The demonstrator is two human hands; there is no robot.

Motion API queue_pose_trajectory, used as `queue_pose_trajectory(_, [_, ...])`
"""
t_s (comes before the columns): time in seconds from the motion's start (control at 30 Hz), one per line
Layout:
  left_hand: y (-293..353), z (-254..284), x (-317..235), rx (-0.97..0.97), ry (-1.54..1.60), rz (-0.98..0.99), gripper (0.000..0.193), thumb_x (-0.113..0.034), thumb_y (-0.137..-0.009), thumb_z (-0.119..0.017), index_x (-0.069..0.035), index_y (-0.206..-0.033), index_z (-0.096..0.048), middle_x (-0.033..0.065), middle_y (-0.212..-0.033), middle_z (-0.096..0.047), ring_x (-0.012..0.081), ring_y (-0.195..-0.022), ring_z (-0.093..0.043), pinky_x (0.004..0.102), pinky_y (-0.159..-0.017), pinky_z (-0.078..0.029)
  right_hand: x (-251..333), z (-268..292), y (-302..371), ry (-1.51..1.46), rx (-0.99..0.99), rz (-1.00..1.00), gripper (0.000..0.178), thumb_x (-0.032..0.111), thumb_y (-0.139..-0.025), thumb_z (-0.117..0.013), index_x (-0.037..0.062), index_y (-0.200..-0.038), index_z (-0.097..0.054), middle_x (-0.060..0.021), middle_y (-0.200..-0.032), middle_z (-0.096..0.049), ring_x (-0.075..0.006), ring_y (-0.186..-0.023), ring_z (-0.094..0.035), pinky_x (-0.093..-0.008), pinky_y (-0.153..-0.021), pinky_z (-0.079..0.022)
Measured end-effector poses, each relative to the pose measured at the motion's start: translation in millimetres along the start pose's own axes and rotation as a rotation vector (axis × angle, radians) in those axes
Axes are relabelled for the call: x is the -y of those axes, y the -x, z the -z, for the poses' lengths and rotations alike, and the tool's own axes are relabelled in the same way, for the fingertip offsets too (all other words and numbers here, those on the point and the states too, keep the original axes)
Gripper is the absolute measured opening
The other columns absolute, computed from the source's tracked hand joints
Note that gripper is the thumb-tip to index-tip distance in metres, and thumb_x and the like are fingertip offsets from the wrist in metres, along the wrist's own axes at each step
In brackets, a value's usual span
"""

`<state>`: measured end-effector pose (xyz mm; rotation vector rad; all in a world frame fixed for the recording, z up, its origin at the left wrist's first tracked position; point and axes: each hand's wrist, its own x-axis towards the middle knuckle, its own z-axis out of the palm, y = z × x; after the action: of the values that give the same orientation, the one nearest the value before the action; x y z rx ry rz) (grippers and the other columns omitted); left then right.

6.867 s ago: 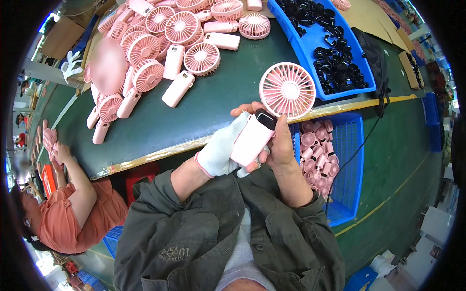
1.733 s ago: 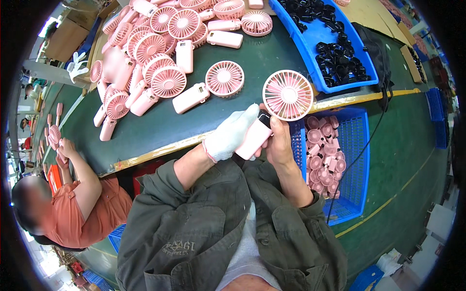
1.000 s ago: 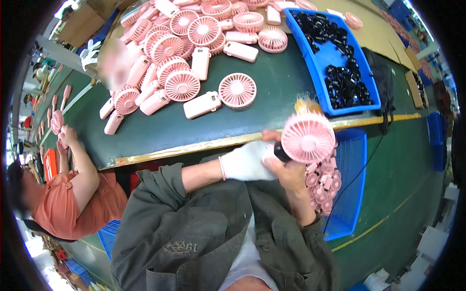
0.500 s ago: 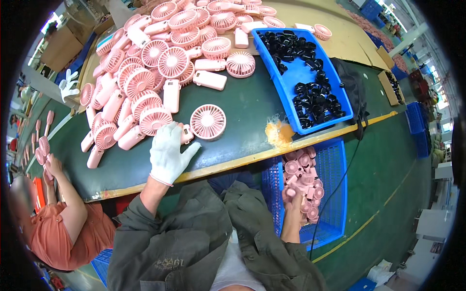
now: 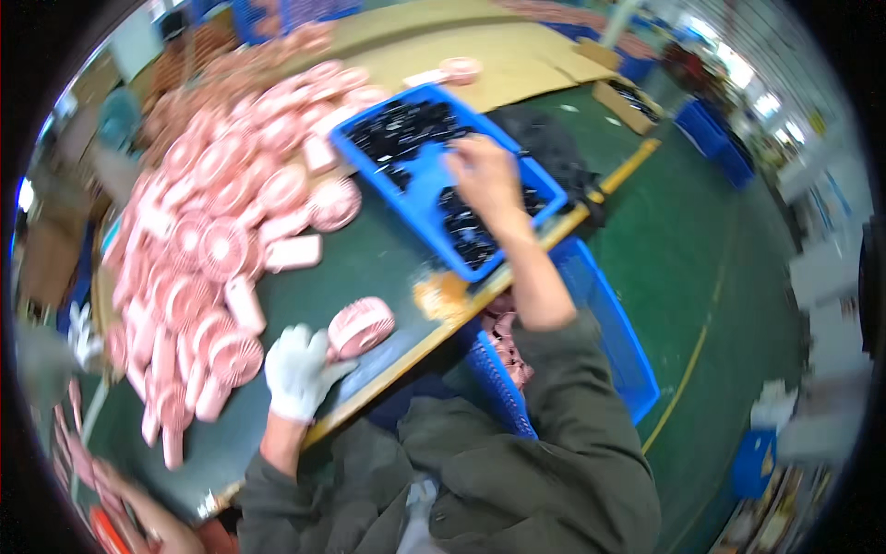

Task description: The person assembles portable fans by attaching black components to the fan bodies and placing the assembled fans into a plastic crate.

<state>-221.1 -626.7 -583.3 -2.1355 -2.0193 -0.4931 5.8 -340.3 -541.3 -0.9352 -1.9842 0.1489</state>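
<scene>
My left hand [image 5: 300, 371], in a white glove, rests at the table's near edge and grips the handle of a pink handheld fan [image 5: 363, 326]. The fan's round head sticks out past the fingers, tilted on its side. Bare and blurred by motion, my right hand [image 5: 486, 182] is over a blue tray [image 5: 420, 226] of small black parts [image 5: 469, 235]. Its fingers look bent, but whether anything is between them does not show. A large heap of pink handheld fans [image 5: 226, 249] covers the table left of the tray.
Below the table edge at the right stands a blue crate [image 5: 604, 319] with pink fans inside, partly hidden by my right arm. Black cloth [image 5: 544, 148] lies beside the tray. A co-worker's arm [image 5: 152, 508] shows at the lower left. Cardboard [image 5: 480, 46] covers the table's far part.
My right hand has left the crate and come up over the tray of black parts. The fan at my left hand has tipped onto its side. The whole view has turned.
</scene>
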Motion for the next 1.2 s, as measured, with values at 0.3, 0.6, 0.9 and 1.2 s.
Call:
queue_pose_trajectory(0.3, [13,1,-13,-0.059,0.065,-0.006,0.038,-0.037,-0.059,-0.081,-0.012,-0.07,-0.055,0.0065,-0.072,-0.052,0.0281,-0.071,-0.052,0.0397,-0.063,-0.041,-63,-94,-40,0.772,0.381,0.155,0.017,0.02,-0.082,-0.059,0.0151,-0.081,-0.075,-0.0051,-0.091,-0.07,-0.0231,-0.095,-0.061,-0.0412,-0.077,-0.042])
queue_pose_trajectory(0.6, [17,5,-23,-0.011,0.059,0.069,0.034,-0.03,-0.061,-0.081,-0.01,-0.078,-0.06,0.0075,-0.075,-0.056,0.0279,-0.074,-0.054,0.0391,-0.066,-0.043,-34,-84,-30,0.308,0.26,-0.012,0.014,0.013,-0.07,-0.06,0.0078,-0.073,-0.073,-0.0173,-0.08,-0.069,-0.0353,-0.084,-0.065,-0.0488,-0.073,-0.049])
queue_pose_trajectory(0.9, [21,1,-22,-0.032,0.103,0.061,0.03,-0.026,-0.068,-0.078,-0.007,-0.083,-0.059,0.0104,-0.076,-0.058,0.0305,-0.071,-0.059,0.0406,-0.06,-0.048,93,-25,46,-1.116,0.218,-0.454,0.009,0.006,-0.078,-0.069,-0.0005,-0.078,-0.062,0.0018,-0.071,-0.059,-0.0053,-0.067,-0.054,-0.0227,-0.059,-0.045])
queue_pose_trajectory(1.2, [35,-9,-12,-0.122,0.2,0.121,0.027,-0.029,-0.076,-0.073,-0.007,-0.07,-0.059,0.011,-0.062,-0.058,0.0293,-0.054,-0.057,0.0381,-0.052,-0.044,175,34,166,-1.462,0.456,-0.358,0.02,0.018,-0.091,-0.066,-0.0025,-0.091,-0.065,-0.0049,-0.093,-0.063,-0.0112,-0.096,-0.057,-0.0302,-0.089,-0.044])
